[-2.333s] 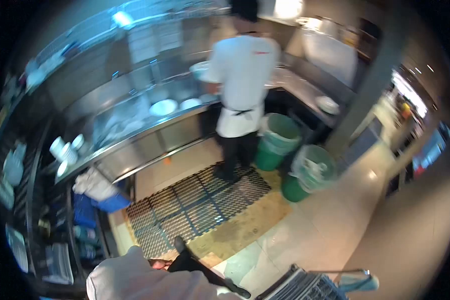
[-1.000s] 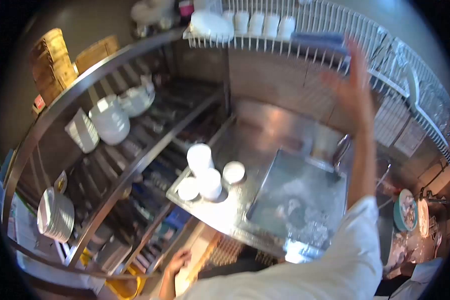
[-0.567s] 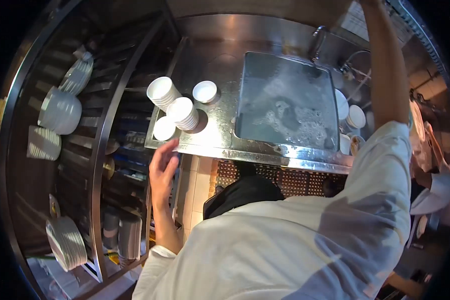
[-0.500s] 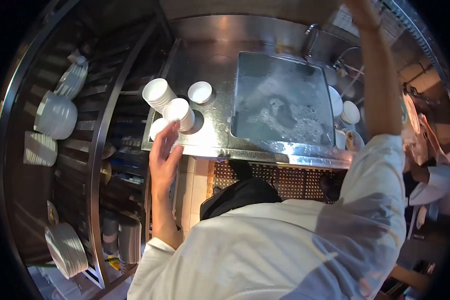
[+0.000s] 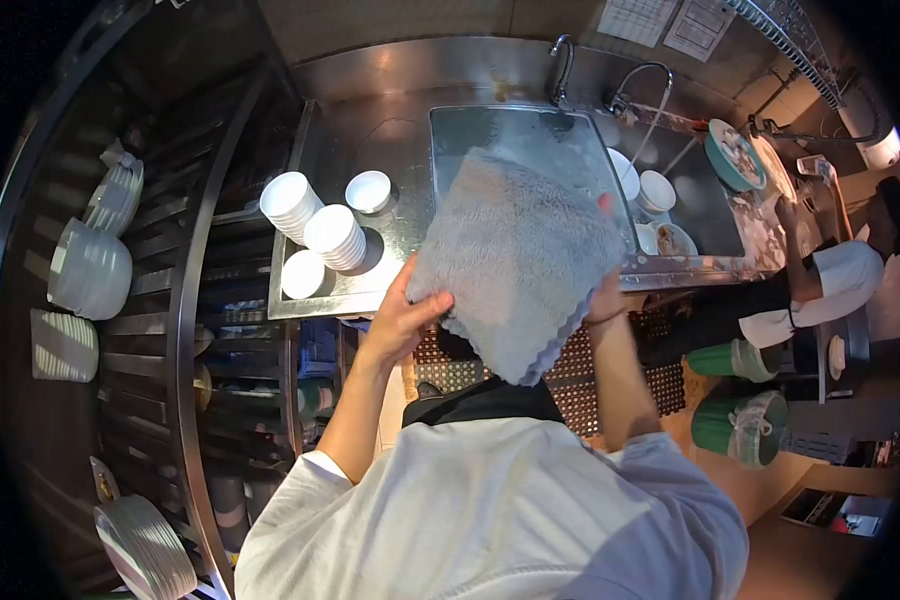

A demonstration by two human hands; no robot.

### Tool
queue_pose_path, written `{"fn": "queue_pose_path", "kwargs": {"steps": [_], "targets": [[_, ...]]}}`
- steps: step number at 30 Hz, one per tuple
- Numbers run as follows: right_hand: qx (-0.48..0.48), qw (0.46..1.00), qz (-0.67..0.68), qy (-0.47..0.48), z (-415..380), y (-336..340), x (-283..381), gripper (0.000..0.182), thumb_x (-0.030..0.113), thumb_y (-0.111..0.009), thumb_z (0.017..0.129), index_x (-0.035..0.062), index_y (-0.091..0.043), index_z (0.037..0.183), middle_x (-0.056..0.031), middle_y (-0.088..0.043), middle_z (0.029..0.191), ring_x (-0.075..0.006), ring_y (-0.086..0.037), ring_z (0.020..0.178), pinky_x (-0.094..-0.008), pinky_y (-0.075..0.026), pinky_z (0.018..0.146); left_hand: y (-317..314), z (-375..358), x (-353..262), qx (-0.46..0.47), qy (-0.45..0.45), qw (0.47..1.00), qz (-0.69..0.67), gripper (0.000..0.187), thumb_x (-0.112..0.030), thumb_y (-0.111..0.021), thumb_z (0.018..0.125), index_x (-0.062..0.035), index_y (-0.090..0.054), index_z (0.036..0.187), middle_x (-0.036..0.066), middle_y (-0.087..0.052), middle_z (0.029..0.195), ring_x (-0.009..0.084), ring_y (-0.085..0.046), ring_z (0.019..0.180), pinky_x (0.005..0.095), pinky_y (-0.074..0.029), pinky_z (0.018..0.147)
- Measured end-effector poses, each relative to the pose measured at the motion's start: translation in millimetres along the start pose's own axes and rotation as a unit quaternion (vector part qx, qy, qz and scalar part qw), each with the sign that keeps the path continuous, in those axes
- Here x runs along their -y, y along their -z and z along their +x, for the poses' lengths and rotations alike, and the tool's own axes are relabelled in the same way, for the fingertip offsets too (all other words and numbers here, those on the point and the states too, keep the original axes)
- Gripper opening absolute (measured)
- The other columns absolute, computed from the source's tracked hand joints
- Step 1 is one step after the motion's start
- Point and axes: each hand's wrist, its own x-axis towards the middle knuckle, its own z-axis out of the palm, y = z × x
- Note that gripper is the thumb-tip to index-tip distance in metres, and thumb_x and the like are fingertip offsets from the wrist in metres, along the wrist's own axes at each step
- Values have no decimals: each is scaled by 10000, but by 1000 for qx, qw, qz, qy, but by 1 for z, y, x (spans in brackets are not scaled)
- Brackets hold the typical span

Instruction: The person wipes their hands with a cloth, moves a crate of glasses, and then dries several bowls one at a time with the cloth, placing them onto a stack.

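Note:
A fluffy grey towel (image 5: 525,255) is spread between my two hands, in front of the filled sink (image 5: 448,125). My left hand (image 5: 402,318) grips its left corner, thumb on top and fingers behind. At the right edge, my right hand (image 5: 603,292) holds the towel too; its fingers are partly hidden and blurred. To the left on the steel counter (image 5: 390,270) stand two stacks of white cups, a rear stack (image 5: 290,205) and a front stack (image 5: 336,238). Beside them are a single white bowl (image 5: 368,191) and a white cup (image 5: 303,274).
White dishes (image 5: 656,192) lie in a second sink on the right, under a curved faucet (image 5: 642,70). Beyond it, a green basin (image 5: 735,158) is near a co-worker's sleeve (image 5: 840,285). Green bins (image 5: 725,430) stand on the floor. A rack (image 5: 195,300) with stacked bowls lines the left.
The grey towel has come into view, now held in both hands. My right hand has come down from high up; my left has left the cup stack. The view has shifted.

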Motion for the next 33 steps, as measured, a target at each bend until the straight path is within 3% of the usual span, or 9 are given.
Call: {"fn": "queue_pose_path", "kwargs": {"steps": [9,12,13,15,17,19,21,23,33], "targets": [[-109,910,-397,43,-42,84,-59,532,427,-389,919,18,-417,1259,-111,-491,1240,-235,-479,1126,-374,-393,946,-8,-5,14,-223,-117,836,488,526,-228,-674,776,-24,-448,1205,165,-509,1157,287,-486,1087,363,-393,911],[71,621,-780,36,-31,88,-30,493,372,-362,943,26,-372,1293,-94,-439,1290,-208,-420,1176,-357,-353,983,-42,9,27,-220,-263,763,548,547,-266,-603,820,-13,-407,1264,183,-428,1271,294,-399,1189,418,-305,977],[80,624,-777,32,-26,82,-31,493,372,-362,943,26,-372,1293,-94,-439,1290,-208,-420,1176,-357,-353,983,-59,20,40,-197,-308,767,527,558,-267,-586,825,-11,-393,1281,197,-396,1302,315,-356,1233,443,-266,1005],[-68,993,19,-95,-23,69,-48,458,322,-369,946,36,-363,1304,-82,-458,1265,-191,-415,1174,-337,-316,1013,-77,38,68,-166,-234,691,663,609,-326,-568,825,-29,-359,1314,204,-336,1347,339,-265,1291,471,-190,1040],[21,993,-53,-105,-18,109,-40,454,313,-371,947,51,-349,1317,-83,-462,1260,-193,-418,1172,-338,-310,1013,-83,48,75,-179,-190,670,695,665,-433,-555,805,-50,-357,1312,192,-284,1381,350,-194,1316,515,-116,1053],[29,985,-105,-137,-9,111,-32,454,312,-370,947,52,-348,1318,-83,-464,1258,-192,-419,1170,-337,-314,1009,-81,46,58,-185,-228,707,643,711,-513,-510,807,-84,-315,1340,166,-274,1395,351,-194,1316,502,-124,1058],[46,974,-148,-165,-4,113,-32,453,311,-369,947,52,-348,1318,-83,-465,1256,-191,-420,1169,-337,-319,1005,-104,37,20,-123,-295,947,28,752,-565,-503,792,-136,-274,1366,138,-233,1425,359,-185,1320,513,-136,1061],[69,962,-196,-177,-6,110,-43,452,310,-368,948,53,-347,1319,-83,-467,1254,-190,-421,1168,-336,-324,1000,-115,37,4,94,-286,833,-464,908,-655,-509,722,-138,-193,1399,138,-160,1453,369,-175,1321,521,-133,1073],[200,865,-457,-59,-3,90,-91,448,306,-363,950,55,-344,1321,-83,-475,1244,-185,-426,1162,-333,-349,979,-102,8,37,183,-311,784,-505,919,-653,-518,719,-185,-141,1414,86,-149,1466,314,-205,1325,530,-115,1072]]}}
